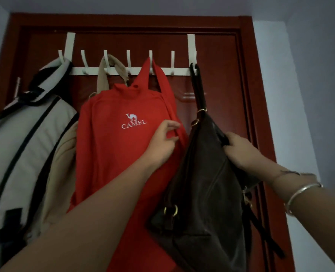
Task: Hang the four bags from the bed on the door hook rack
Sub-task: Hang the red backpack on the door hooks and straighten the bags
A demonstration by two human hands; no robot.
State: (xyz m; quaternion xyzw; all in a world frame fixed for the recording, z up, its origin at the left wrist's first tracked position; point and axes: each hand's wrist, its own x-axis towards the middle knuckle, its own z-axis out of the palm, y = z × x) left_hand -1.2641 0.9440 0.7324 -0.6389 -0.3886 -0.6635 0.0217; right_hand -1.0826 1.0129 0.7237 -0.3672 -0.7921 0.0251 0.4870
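Dim bluish walls frame a dark red door (pixel 221 85), and I am looking up at it from close below. My left hand (pixel 160 144) rests against the right edge of the red bag (pixel 119 146), fingers loosely bent on the fabric near its strap; I cannot tell whether they pinch it. My right hand (pixel 241 152) is clamped on the upper edge of the dark brown handbag (pixel 204 203), fingers curled over the opening, with two bracelets (pixel 300 191) on that wrist.

That handbag hangs by its black strap from the rightmost hook of the white hook rack (pixel 135 71), which is slung over the top of the door on two flat straps. Just left of it, the red bag, printed with a white camel logo, hangs from a hook near the middle. Behind and left of the red one, a beige bag (pixel 64 163) hangs by its beige strap from another hook, mostly covered. At far left a white bag with black trim (pixel 19 146) hangs from the first hook. Three hooks show nothing on them.
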